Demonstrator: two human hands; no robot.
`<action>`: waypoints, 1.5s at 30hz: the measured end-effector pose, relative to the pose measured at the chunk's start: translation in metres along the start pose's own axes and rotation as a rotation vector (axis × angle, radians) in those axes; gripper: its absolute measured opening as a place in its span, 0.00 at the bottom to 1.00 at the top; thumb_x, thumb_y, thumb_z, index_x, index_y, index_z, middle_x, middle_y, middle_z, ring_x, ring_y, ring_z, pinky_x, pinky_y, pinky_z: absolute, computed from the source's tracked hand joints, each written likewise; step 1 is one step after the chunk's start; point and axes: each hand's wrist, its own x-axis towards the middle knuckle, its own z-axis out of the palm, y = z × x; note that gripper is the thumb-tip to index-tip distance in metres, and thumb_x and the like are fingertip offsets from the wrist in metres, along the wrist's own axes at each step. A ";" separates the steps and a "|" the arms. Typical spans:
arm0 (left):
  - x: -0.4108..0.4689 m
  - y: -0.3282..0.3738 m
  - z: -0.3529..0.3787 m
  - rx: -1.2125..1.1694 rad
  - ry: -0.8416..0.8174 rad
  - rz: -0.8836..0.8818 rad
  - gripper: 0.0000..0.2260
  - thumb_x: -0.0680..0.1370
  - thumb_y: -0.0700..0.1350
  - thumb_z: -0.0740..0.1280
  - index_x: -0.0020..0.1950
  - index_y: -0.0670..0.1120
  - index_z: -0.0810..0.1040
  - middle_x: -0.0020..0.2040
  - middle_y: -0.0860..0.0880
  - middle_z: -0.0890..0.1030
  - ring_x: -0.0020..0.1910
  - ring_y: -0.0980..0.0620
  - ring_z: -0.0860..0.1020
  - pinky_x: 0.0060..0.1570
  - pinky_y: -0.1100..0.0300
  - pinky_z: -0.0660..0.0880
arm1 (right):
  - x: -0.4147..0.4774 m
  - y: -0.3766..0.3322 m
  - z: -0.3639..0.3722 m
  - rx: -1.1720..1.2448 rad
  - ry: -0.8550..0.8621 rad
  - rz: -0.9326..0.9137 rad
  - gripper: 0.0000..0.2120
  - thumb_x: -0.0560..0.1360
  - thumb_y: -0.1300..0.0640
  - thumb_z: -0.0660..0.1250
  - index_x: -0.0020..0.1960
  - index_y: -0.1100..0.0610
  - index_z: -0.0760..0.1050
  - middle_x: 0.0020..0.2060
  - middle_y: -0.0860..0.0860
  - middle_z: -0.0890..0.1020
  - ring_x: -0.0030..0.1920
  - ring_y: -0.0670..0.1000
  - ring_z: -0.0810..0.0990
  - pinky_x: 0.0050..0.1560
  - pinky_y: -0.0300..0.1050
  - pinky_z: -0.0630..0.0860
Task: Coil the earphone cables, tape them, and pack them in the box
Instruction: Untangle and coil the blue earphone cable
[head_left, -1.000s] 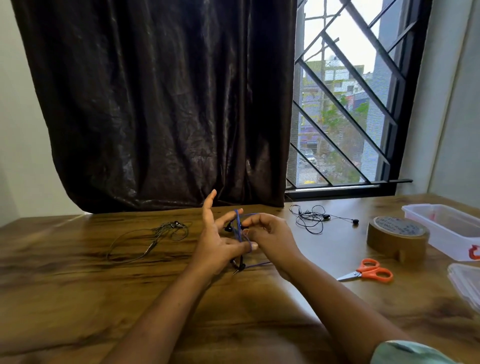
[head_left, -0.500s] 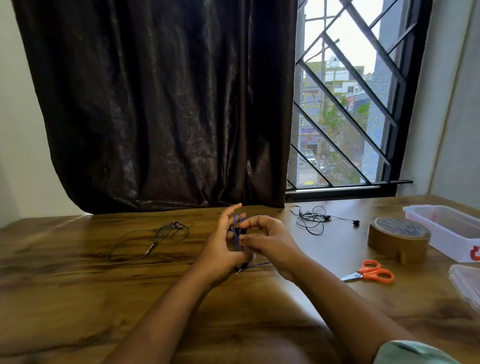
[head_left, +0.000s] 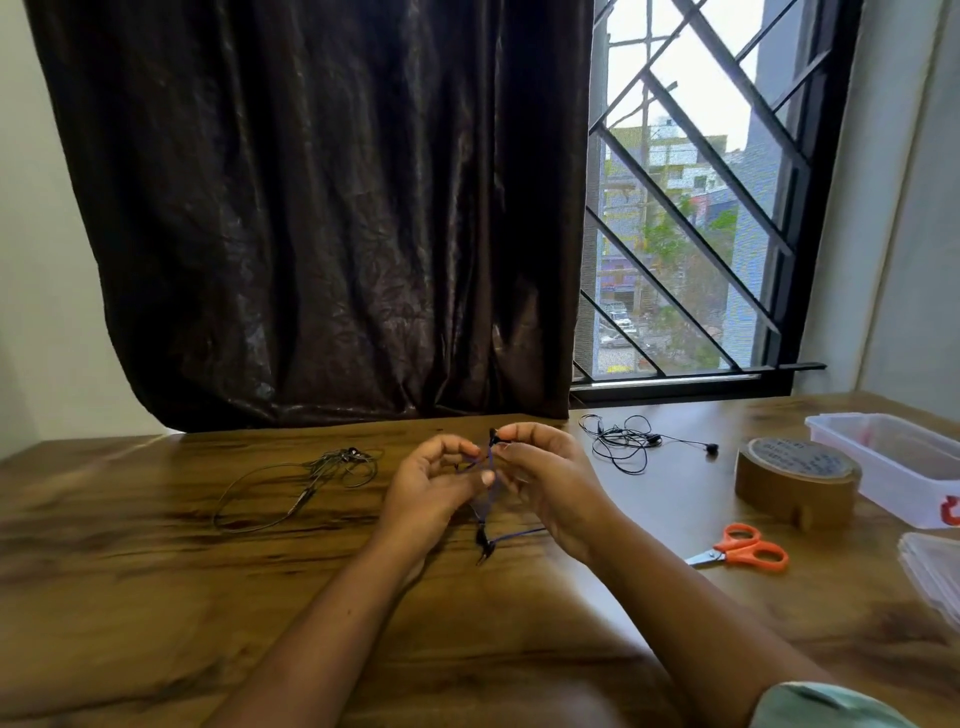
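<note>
A blue earphone cable (head_left: 488, 499) runs between both hands above the middle of the wooden table (head_left: 156, 597). My left hand (head_left: 436, 488) curls its fingers round the cable's loops. My right hand (head_left: 545, 478) pinches the cable near a black earbud at the top. The cable's plug end hangs below the hands and trails right. A grey earphone set (head_left: 311, 480) lies loose to the left. A black earphone set (head_left: 628, 447) lies tangled to the right. A roll of brown tape (head_left: 795, 480) and a clear plastic box (head_left: 898, 462) stand at the right.
Orange-handled scissors (head_left: 743, 553) lie in front of the tape roll. A clear lid (head_left: 935, 571) sits at the right edge. A dark curtain (head_left: 311, 208) and a barred window (head_left: 685, 208) stand behind the table.
My left hand's fingers, spread and pointing up a second ago, have curled down onto the blue cable. My right hand has risen slightly with the earbud end.
</note>
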 end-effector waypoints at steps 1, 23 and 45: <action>0.000 0.000 0.000 -0.005 -0.008 -0.005 0.12 0.70 0.31 0.71 0.51 0.41 0.77 0.49 0.44 0.82 0.40 0.55 0.83 0.37 0.64 0.79 | 0.000 0.001 -0.001 -0.003 0.004 -0.011 0.05 0.74 0.69 0.66 0.46 0.60 0.77 0.36 0.54 0.80 0.33 0.45 0.79 0.39 0.40 0.76; 0.001 -0.007 0.002 0.120 -0.125 0.037 0.27 0.63 0.36 0.79 0.54 0.47 0.67 0.57 0.48 0.78 0.49 0.46 0.81 0.47 0.50 0.80 | -0.004 0.005 0.001 -0.104 -0.078 -0.001 0.15 0.71 0.76 0.65 0.47 0.58 0.67 0.38 0.51 0.83 0.36 0.50 0.82 0.35 0.45 0.74; 0.003 -0.010 0.000 0.049 -0.165 0.055 0.32 0.61 0.38 0.80 0.59 0.55 0.71 0.58 0.53 0.78 0.58 0.55 0.78 0.53 0.53 0.79 | -0.008 0.001 0.007 -0.010 -0.100 -0.093 0.37 0.74 0.74 0.63 0.72 0.41 0.60 0.66 0.49 0.70 0.49 0.49 0.81 0.30 0.33 0.75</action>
